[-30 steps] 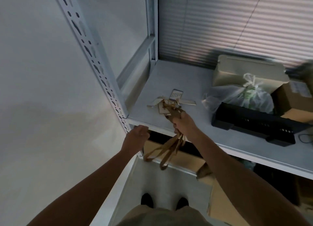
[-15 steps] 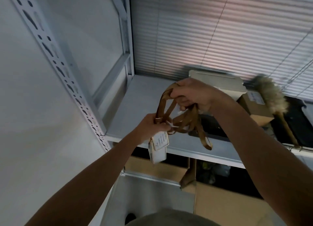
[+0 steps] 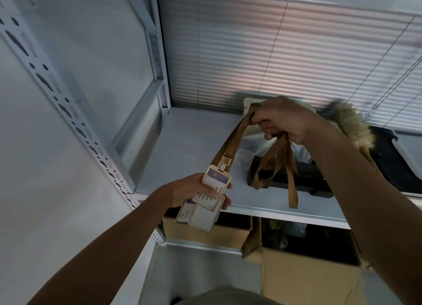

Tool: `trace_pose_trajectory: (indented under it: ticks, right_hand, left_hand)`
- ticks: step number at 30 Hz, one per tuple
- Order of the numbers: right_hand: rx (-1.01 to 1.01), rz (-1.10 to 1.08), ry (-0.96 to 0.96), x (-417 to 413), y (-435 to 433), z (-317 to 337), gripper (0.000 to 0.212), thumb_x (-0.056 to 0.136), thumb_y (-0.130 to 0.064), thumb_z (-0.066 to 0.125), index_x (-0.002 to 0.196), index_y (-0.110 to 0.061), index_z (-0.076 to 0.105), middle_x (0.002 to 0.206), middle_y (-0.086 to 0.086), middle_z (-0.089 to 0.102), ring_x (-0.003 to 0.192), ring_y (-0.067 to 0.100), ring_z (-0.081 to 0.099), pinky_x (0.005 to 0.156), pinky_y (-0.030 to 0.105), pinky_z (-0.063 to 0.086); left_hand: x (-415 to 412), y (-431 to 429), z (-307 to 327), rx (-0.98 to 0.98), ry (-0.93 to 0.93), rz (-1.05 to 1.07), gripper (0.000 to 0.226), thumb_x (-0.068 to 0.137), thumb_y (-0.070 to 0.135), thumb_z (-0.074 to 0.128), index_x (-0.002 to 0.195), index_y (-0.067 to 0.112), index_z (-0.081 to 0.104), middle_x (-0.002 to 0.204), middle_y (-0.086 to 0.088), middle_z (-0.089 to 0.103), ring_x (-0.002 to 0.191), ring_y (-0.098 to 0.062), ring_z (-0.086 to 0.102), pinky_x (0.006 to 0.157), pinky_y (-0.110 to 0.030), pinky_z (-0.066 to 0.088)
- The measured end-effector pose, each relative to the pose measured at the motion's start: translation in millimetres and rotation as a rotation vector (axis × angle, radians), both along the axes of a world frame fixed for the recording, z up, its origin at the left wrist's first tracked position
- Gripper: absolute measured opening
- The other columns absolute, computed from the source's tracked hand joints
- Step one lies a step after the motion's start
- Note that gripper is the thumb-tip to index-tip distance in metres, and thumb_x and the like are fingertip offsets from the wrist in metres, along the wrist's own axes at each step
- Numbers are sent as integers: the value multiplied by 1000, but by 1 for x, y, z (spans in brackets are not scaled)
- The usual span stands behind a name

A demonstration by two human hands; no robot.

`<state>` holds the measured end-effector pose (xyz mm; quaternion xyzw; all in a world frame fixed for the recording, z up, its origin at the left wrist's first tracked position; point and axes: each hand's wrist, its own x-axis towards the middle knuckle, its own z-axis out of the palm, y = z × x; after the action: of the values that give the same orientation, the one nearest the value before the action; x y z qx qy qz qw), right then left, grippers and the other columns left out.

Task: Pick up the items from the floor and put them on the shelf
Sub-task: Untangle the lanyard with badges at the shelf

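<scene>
Two hands held the badge lanyards [image 3: 230, 142] in the air in front of the shelf [image 3: 194, 145], with nothing resting on it. The left hand [image 3: 191, 190] gripped a stack of badge cards [image 3: 209, 197], thumb across the top card and fingers curled behind. The right hand [image 3: 284, 119] was closed round the gathered brown straps, higher up and further in.

Open room: the shelf's left part lay bare, from the perforated upright [image 3: 57, 94] at the front corner across to the black device [image 3: 296, 177]. The front edge ran just behind the cards as viewed. The closed blinds [image 3: 262, 53] stood behind the back edge.

Orientation: one strap ran fairly straight on a diagonal from the right hand down and left to the clip on the top card. The cards' long axis followed roughly the same line, clip end uppermost. The remaining straps hung slack below the right hand in loops, in front of the black device, with the longest end near the front edge.

Not determined: the print on the cards was illegible, and their count was unclear beyond at least two. The right hand and forearm covered most of a beige box [image 3: 249, 102] and the shelf's right part. A feather duster [image 3: 352, 126] beyond the wrist was blurred. A cardboard box [image 3: 205, 232] on the level below was dark inside.
</scene>
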<state>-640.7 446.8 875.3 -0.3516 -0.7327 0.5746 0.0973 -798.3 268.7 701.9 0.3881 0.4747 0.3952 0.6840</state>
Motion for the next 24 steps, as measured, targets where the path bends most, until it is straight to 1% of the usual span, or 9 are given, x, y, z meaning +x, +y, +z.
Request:
trace_pose_trajectory:
  ticks: [2,5,8,10,12,14,18,21,24]
  right_hand:
    - [37,-23,2,1,3,0,22,89,3,57,105,-12,54,42,-7,35,40,8,28,52,28,26]
    - [1,-105,26,2,12,-7,20,88,2,57,103,-11,54,41,-7,34,39,9,26,52,29,27]
    - [-45,-221,65,2,19,-16,8,89,1,54,87,-7,56,41,-5,30,38,10,22,52,30,27]
    - [-52,-320,85,2,25,-22,24,89,1,51,67,-8,51,39,-5,28,36,11,21,50,28,27]
    - [-47,-355,80,5,28,-26,29,89,1,50,63,-12,48,38,-5,28,34,11,21,45,25,28]
    - [-64,-366,49,10,33,-32,27,89,0,51,65,-11,49,38,-5,28,35,11,21,44,24,27]
    - [-173,-438,45,21,41,-48,34,91,-3,52,61,-15,43,38,-4,28,32,10,21,45,23,24]
    - [-220,-451,-5,27,42,-69,30,91,-5,52,65,-16,43,41,-5,31,32,8,23,43,23,23]
    - [-207,-380,-97,29,37,-93,19,95,-8,49,77,-11,55,52,-1,39,39,10,31,45,24,33]
  left_hand:
    - [-1,2,-1,-29,-29,-36,59,68,40,84,118,18,62,111,-14,71,99,-29,69,86,-40,52]
    - [-4,3,-3,-51,-99,-112,54,73,34,81,120,16,59,119,-16,68,106,-31,66,91,-42,51]
    - [-3,0,-4,-83,-173,-164,43,81,18,70,122,14,58,120,-20,66,108,-37,64,95,-48,48]
    - [4,-1,-4,-107,-167,-42,43,79,14,69,120,15,57,118,-18,66,108,-38,64,93,-49,50]
    - [12,1,-3,-108,-84,163,45,73,13,71,117,18,59,113,-10,68,103,-30,67,86,-42,54]
    - [14,1,-5,-109,-107,283,45,72,10,68,115,18,60,105,-7,71,94,-25,70,80,-40,55]
    - [17,-8,-1,-82,-367,237,41,81,5,59,121,12,56,102,-17,70,93,-38,70,82,-48,56]
    - [21,-7,0,-56,-374,272,39,81,5,56,120,11,58,103,-20,71,83,-33,71,75,-41,59]
    - [22,0,-2,-70,-343,403,43,77,7,62,120,6,57,93,-20,71,75,-28,69,67,-36,59]
